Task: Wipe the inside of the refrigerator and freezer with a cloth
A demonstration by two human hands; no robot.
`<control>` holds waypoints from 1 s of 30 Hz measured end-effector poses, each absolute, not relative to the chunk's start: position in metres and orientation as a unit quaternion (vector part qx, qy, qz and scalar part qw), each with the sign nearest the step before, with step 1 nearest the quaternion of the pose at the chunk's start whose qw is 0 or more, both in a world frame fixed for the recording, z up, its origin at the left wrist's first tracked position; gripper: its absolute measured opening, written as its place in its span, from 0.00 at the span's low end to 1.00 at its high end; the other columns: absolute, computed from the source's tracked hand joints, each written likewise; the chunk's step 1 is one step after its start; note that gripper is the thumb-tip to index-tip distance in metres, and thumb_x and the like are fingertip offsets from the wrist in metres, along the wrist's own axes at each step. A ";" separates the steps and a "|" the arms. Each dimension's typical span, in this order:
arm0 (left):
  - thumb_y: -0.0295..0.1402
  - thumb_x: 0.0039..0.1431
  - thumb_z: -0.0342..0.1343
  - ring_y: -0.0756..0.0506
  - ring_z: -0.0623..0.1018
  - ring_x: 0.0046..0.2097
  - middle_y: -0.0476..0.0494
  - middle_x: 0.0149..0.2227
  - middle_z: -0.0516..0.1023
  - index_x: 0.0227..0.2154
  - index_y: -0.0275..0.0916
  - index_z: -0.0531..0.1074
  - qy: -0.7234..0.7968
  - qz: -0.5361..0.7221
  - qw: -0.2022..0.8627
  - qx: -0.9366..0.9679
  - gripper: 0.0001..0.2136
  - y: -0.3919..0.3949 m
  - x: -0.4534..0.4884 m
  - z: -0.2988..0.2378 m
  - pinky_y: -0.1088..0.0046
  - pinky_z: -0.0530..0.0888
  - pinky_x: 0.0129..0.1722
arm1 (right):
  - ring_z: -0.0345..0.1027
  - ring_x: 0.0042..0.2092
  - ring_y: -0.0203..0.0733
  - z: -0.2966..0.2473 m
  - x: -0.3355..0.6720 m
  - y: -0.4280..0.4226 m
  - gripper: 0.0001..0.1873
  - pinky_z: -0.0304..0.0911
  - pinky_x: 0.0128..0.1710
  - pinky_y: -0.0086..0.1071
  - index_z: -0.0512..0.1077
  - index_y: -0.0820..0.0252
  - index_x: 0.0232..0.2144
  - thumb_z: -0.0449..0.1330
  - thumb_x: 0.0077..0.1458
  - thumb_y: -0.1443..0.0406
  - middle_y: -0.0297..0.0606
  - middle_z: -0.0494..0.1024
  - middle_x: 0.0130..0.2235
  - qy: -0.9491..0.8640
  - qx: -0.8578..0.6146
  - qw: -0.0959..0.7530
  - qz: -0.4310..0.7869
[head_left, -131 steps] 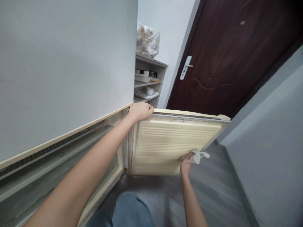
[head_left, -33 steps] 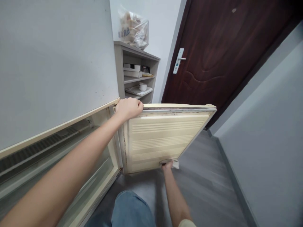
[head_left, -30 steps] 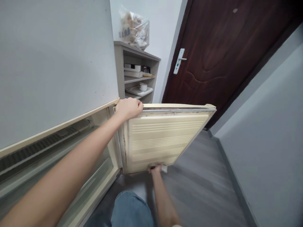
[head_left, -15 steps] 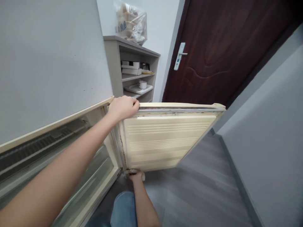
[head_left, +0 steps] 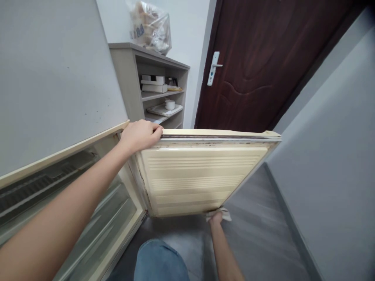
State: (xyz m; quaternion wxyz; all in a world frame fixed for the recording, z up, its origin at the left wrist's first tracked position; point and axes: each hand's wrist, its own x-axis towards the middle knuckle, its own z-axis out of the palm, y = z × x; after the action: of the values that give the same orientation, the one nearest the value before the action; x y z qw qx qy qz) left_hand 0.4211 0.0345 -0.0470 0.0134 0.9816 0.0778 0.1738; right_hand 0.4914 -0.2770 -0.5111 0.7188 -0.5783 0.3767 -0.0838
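A cream fridge door (head_left: 199,179) stands swung out from the fridge (head_left: 67,152), its ribbed inner face toward me and dark stains along its seal. My left hand (head_left: 140,134) is wrapped over the door's top edge near the hinge side. Down at the door's bottom edge, close to the outer corner, my right hand (head_left: 216,217) is closed on a whitish cloth (head_left: 225,214), which touches the edge. Inside the fridge, part of the interior is hidden by my left forearm.
Behind the door is a grey shelf unit (head_left: 123,74) with boxes (head_left: 154,86), a white cup (head_left: 170,104) on trays, and a plastic bag (head_left: 152,29) on top. A dark wooden door (head_left: 246,58) and a wall (head_left: 331,156) stand to the right. My knee (head_left: 161,259) is below.
My right hand has moved right with the cloth along the door's bottom edge, from the hinge side to near the outer corner. My left hand keeps its hold; the view has shifted slightly.
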 end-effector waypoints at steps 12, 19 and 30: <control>0.44 0.57 0.35 0.31 0.79 0.41 0.39 0.39 0.84 0.37 0.47 0.78 0.059 0.162 0.003 0.985 0.25 0.038 0.420 -0.047 0.62 0.62 0.29 | 0.58 0.64 0.51 -0.268 0.489 -0.308 0.35 0.52 0.65 0.47 0.58 0.70 0.59 0.45 0.60 0.49 0.61 0.63 0.62 0.184 -0.609 0.555 -0.536; 0.46 0.57 0.35 0.31 0.79 0.43 0.40 0.42 0.84 0.42 0.46 0.78 0.055 0.160 0.006 0.985 0.26 0.042 0.419 -0.048 0.62 0.65 0.32 | 0.39 0.71 0.54 -0.209 0.480 -0.288 0.42 0.41 0.66 0.57 0.44 0.70 0.67 0.49 0.59 0.52 0.59 0.47 0.69 -0.060 -0.734 0.408 -0.540; 0.46 0.58 0.35 0.31 0.80 0.42 0.38 0.38 0.85 0.45 0.43 0.78 0.046 0.174 -0.017 0.984 0.27 0.044 0.422 -0.049 0.62 0.65 0.31 | 0.61 0.62 0.49 -0.333 0.481 -0.300 0.31 0.54 0.64 0.48 0.64 0.67 0.56 0.46 0.60 0.51 0.56 0.68 0.59 0.178 -0.657 0.598 -0.422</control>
State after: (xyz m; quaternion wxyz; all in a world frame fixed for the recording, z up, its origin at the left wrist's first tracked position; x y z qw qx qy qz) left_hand 0.4217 0.0444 -0.0492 -0.0170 0.9835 0.0456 0.1741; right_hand 0.4806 -0.2999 -0.3326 0.5984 -0.6574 0.1783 -0.4218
